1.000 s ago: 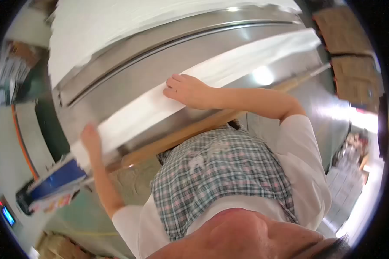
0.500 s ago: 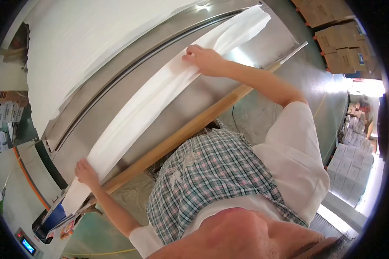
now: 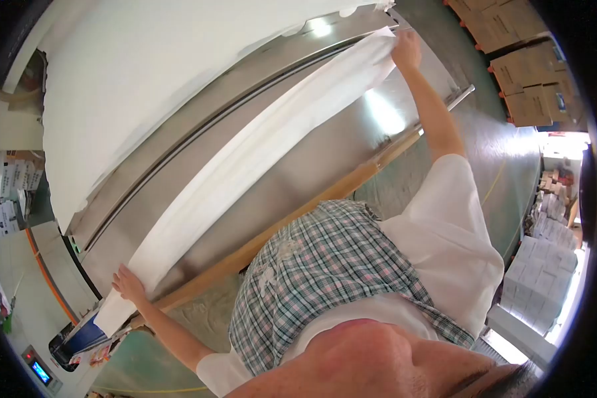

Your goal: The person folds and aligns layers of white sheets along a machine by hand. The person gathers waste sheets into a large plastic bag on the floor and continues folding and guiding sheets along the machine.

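Observation:
A long folded strip of white material (image 3: 245, 152) lies diagonally across a metal table (image 3: 272, 192). My left hand (image 3: 129, 285) rests on the strip near its lower left end, fingers apart and nothing gripped. At the strip's upper right end is my right hand (image 3: 406, 50), its fingers bent at the strip's edge; whether they pinch it is too small to tell. Beyond a dark slot in the metal, a wide white sheet (image 3: 132, 79) covers the far side.
A wooden rail (image 3: 272, 232) runs along the table's near edge. Cardboard boxes (image 3: 527, 73) are stacked at the upper right, and wrapped white stacks (image 3: 537, 278) stand at the right. A small lit display (image 3: 41, 373) is at the lower left.
My right hand has moved from the strip's middle up and right to its far end. My left hand has shifted slightly downward. The strip lies flatter and narrower at its upper end.

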The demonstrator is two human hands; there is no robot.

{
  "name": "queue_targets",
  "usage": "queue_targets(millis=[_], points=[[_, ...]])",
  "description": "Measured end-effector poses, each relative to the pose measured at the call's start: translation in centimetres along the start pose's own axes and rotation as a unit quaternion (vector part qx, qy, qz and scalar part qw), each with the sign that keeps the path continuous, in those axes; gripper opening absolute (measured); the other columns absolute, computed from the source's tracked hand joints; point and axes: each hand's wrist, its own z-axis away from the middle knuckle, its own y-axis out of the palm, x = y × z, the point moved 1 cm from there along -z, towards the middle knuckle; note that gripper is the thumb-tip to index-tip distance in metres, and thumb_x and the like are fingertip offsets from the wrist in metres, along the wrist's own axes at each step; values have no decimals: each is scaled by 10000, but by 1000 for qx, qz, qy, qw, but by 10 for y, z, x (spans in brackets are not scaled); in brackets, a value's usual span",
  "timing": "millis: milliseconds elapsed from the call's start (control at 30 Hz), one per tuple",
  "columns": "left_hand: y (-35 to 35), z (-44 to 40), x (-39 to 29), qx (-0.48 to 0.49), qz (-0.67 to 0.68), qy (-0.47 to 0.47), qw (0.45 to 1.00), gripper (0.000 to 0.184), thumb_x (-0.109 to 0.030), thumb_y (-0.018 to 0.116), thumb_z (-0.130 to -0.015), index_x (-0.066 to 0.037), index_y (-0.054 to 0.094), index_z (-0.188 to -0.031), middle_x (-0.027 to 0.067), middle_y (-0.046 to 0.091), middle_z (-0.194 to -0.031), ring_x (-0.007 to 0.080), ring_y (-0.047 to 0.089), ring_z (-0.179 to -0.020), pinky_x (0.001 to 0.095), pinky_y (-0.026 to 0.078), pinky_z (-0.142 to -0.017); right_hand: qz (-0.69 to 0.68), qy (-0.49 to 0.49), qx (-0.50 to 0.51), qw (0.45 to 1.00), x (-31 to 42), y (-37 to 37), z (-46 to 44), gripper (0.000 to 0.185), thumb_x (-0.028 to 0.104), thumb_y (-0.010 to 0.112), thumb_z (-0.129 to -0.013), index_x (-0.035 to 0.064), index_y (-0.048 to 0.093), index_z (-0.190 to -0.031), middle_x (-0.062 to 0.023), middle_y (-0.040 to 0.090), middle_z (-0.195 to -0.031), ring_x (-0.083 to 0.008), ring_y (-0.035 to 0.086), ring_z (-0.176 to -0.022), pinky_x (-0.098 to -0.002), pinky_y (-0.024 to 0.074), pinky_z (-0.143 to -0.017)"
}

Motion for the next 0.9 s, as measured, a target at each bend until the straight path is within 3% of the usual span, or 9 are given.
queue_targets(millis=[100, 167, 200, 267, 400, 600, 700, 833, 900], points=[[-4, 4, -6, 0, 4, 2, 1000, 511, -484, 211, -889, -183, 450, -1225, 80, 346, -1333, 336, 235, -1250, 535, 253, -951, 92, 151, -44, 983, -38, 37, 22, 440, 231, 589, -746, 55, 467, -1131, -160, 496, -1087, -290, 499, -990, -370, 462, -757], [-11, 7, -13, 2, 2, 9, 1000, 528, -489, 203, -888, -170, 455, -1225, 96, 369, -1317, 348, 253, -1237, 502, 247, -976, -217, 407, 45, 886, -68, 85, 36, 607, 414, 574, -776, 18, 388, -1197, -214, 498, -1067, -281, 544, -900, -350, 471, -716], [-13, 9, -16, 2, 7, -3, 1000, 521, -481, 202, -892, -169, 464, -1217, 103, 380, -1307, 353, 263, -1230, 485, 248, -982, -214, 407, 47, 887, -54, 68, 43, 607, 414, 574, -776, 18, 388, -1197, -214, 498, -1067, -281, 544, -900, -350, 471, -716], [-15, 13, -20, 3, 6, -12, 1000, 514, -472, 202, -895, -168, 473, -1209, 109, 392, -1297, 359, 273, -1223, 467, 249, -988, -611, 508, 178, 581, 6, 16, 67, 549, 455, 521, -803, -2, 447, -1098, -183, 541, -960, -261, 556, -859, -350, 469, -724], [6, -5, 3, -16, 0, 25, 1000, 497, -468, 202, -899, -187, 472, -1209, 85, 408, -1283, 331, 290, -1219, 476, 260, -968, -723, 488, 109, 476, 4, 26, 89, 432, 289, 550, -824, 13, 378, -1109, -131, 535, -864, -228, 553, -770, -353, 486, -636], [2, -1, -4, -21, 16, 33, 999, 512, -511, 212, -886, -209, 473, -1208, 43, 400, -1295, 332, 277, -1227, 519, 283, -934, -712, 453, -119, 523, 21, -9, 69, 602, -6, 592, -706, 20, 262, -1208, -106, 520, -828, -199, 545, -683, -307, 461, -552], [3, 0, -9, -38, 23, 2, 999, 516, -519, 217, -884, -209, 478, -1203, 31, 398, -1298, 321, 269, -1234, 538, 277, -927, -675, 446, -74, 583, 9, -13, 60, 568, -28, 563, -701, 16, 313, -1209, -98, 516, -806, -169, 516, -615, -283, 415, -478], [1, 3, -12, -39, 28, -11, 999, 520, -528, 219, -881, -211, 481, -1199, 22, 389, -1306, 309, 252, -1246, 567, 268, -913, -723, 405, -20, 560, -13, -5, 49, 402, 26, 566, -718, -2, 461, -1106, -85, 517, -761, -146, 481, -565, -275, 370, -438], [3, 4, -13, -50, 33, -12, 998, 522, -529, 217, -881, -210, 479, -1200, 19, 386, -1308, 310, 250, -1247, 567, 267, -914, -576, 472, -39, 666, -14, -6, 42, 258, 173, 588, -727, -10, 584, -909, -94, 548, -741, -168, 504, -570, -301, 396, -459]])
